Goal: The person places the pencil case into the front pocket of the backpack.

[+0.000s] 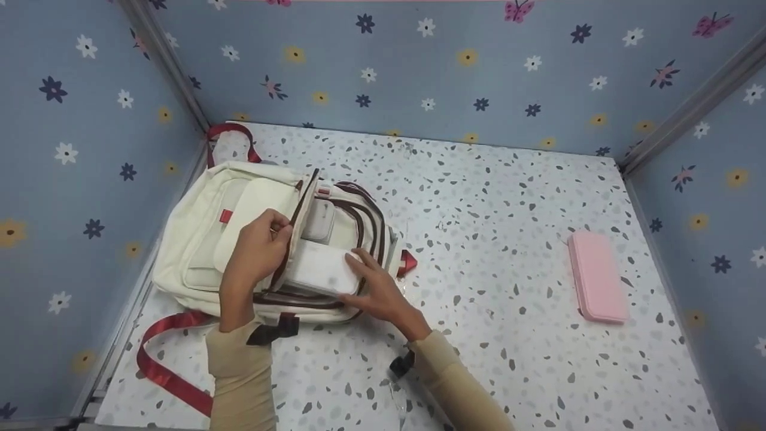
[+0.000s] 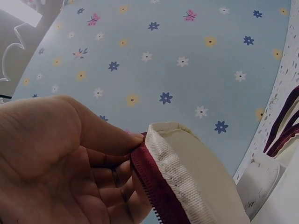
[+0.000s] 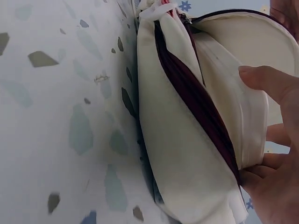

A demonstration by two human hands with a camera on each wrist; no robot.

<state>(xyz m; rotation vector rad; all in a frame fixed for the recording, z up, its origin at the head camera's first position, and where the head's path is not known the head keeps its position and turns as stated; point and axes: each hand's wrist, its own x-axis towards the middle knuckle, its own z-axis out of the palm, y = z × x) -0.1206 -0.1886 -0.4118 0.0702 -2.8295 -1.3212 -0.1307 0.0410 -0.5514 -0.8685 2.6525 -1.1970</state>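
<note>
A cream backpack (image 1: pixel 179 245) with dark red zips lies on the speckled tabletop, its front pocket unzipped. My left hand (image 1: pixel 257 245) pinches the zipped edge of the pocket flap (image 2: pixel 180 182) between thumb and fingers and holds it up. A white rectangular box (image 1: pixel 320 268) lies partly inside the pocket. My right hand (image 1: pixel 380 290) grips the box's outer end, the thumb (image 3: pixel 261 77) on one side and the fingers at the other. Beside it in the pocket sits a smaller pale grey item (image 1: pixel 320 220), its kind unclear.
A pink zipped case (image 1: pixel 598 278) lies on the right of the tabletop (image 1: pixel 491 251). Red straps (image 1: pixel 167 380) spread from the backpack's left side. Flowered panels (image 1: pixel 419 66) enclose the table at the back and both sides.
</note>
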